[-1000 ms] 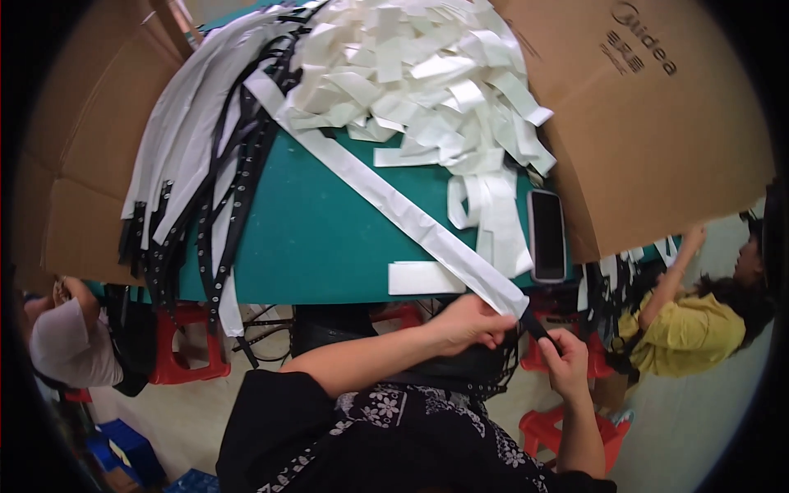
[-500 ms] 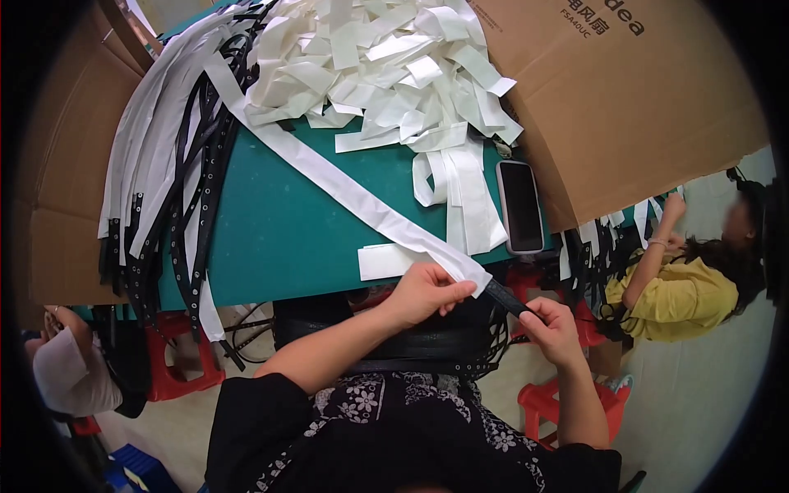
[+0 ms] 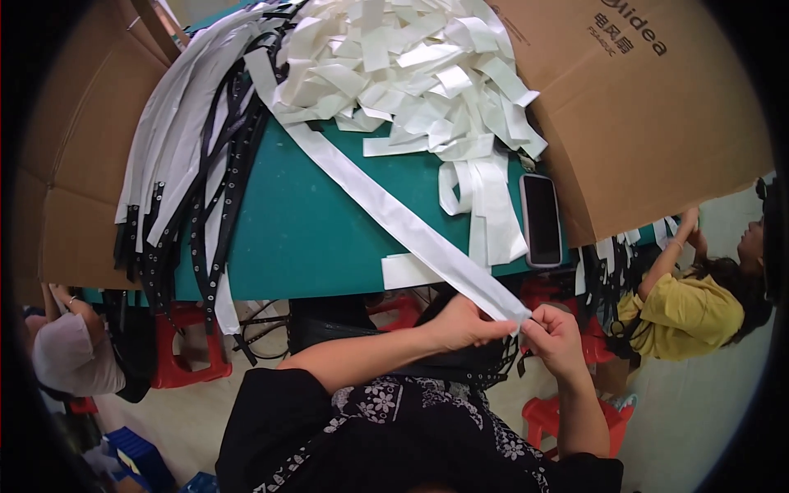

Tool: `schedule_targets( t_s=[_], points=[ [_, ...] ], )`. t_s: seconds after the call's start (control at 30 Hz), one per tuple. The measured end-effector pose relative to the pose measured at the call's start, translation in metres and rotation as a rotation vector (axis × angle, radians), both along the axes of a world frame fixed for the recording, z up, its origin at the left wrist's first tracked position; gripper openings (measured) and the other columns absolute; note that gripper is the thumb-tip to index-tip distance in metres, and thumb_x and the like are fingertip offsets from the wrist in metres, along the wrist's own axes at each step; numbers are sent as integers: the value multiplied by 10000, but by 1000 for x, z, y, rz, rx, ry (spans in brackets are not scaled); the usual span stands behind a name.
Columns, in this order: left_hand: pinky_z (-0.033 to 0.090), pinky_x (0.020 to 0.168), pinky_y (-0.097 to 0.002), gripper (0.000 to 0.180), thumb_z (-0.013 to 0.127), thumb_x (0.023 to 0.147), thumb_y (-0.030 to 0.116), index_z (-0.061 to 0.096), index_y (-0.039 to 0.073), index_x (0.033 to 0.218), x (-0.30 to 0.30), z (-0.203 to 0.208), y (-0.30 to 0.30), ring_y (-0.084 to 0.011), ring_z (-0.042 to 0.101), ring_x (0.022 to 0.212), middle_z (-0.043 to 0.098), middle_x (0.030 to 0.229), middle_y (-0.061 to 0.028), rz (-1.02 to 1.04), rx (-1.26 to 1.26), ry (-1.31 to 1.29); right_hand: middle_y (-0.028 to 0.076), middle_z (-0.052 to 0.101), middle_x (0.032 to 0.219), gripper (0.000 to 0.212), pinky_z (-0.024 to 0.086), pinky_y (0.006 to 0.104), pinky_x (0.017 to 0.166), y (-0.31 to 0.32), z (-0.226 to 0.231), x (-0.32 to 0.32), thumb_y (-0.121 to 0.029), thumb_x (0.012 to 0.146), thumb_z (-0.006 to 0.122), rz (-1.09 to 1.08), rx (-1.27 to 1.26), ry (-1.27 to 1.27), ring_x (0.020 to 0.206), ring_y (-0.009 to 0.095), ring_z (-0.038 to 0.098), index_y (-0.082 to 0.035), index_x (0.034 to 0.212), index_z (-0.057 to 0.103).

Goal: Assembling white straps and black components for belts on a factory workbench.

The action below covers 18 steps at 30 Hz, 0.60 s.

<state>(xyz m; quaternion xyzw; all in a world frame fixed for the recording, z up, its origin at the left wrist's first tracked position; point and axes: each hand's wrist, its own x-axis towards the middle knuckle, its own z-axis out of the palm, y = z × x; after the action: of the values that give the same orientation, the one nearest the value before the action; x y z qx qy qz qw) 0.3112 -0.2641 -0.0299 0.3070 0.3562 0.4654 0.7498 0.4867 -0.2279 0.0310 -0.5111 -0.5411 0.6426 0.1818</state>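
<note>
A long white sleeve (image 3: pixel 385 207) runs diagonally across the green table from the belts at the far left to my hands, past the front edge. My left hand (image 3: pixel 467 325) pinches it near its close end, thumb stretched along it. At the very end, my right hand (image 3: pixel 554 335) is closed with thumb and fingertips on the sleeve's tip. A short black end (image 3: pixel 523 361) shows just below the right hand; whether it belongs to a belt inside the sleeve is hidden by my fingers.
Black eyelet belts (image 3: pixel 201 246), many in white sleeves, hang over the table's left front edge. A heap of white strips (image 3: pixel 411 74) lies at the back. A phone (image 3: pixel 541 220) rests by the right cardboard box (image 3: pixel 641 131). People sit at both sides, near red stools (image 3: pixel 189 361).
The black belt end that stuck out of the sleeve between my hands no longer shows there. My hands have come together, a little lower, and the right now grips the sleeve's tip.
</note>
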Motion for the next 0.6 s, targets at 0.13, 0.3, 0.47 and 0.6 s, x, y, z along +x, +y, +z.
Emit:
schedule_targets(
  t_s=[0.13, 0.3, 0.47, 0.6],
  points=[
    [342, 389, -185, 223, 684, 737, 136, 583, 13, 894, 0, -13, 2, -48, 456, 466, 557, 644, -7, -59, -31, -92, -31, 441, 637, 140, 285, 159, 462, -3, -17, 1, -183, 908, 459, -3, 21, 162, 525, 24, 378, -43, 906, 460],
    [355, 401, -188, 249, 695, 728, 172, 586, 11, 883, 0, -8, -1, -51, 469, 485, 558, 654, -7, -6, 34, -29, -21, 453, 774, 465, 325, 174, 504, -6, -22, -7, -449, 929, 270, 101, -14, 47, 612, 43, 387, -64, 1156, 400],
    [396, 439, -204, 196, 648, 768, 176, 583, 19, 865, 16, -9, -9, -65, 500, 504, 558, 638, 1, -105, 101, 34, -6, 493, 812, 306, 369, 199, 640, -8, -26, -7, -325, 920, 397, 115, 88, -8, 712, 49, 434, -44, 1019, 466],
    [479, 719, -269, 406, 564, 847, 277, 470, 19, 1145, 7, -15, -8, -119, 563, 846, 564, 958, -80, 109, -116, -252, -16, 485, 785, 187, 352, 197, 639, -9, -24, 5, -218, 916, 432, 50, 89, 12, 720, 45, 415, -39, 908, 485]
  ],
)
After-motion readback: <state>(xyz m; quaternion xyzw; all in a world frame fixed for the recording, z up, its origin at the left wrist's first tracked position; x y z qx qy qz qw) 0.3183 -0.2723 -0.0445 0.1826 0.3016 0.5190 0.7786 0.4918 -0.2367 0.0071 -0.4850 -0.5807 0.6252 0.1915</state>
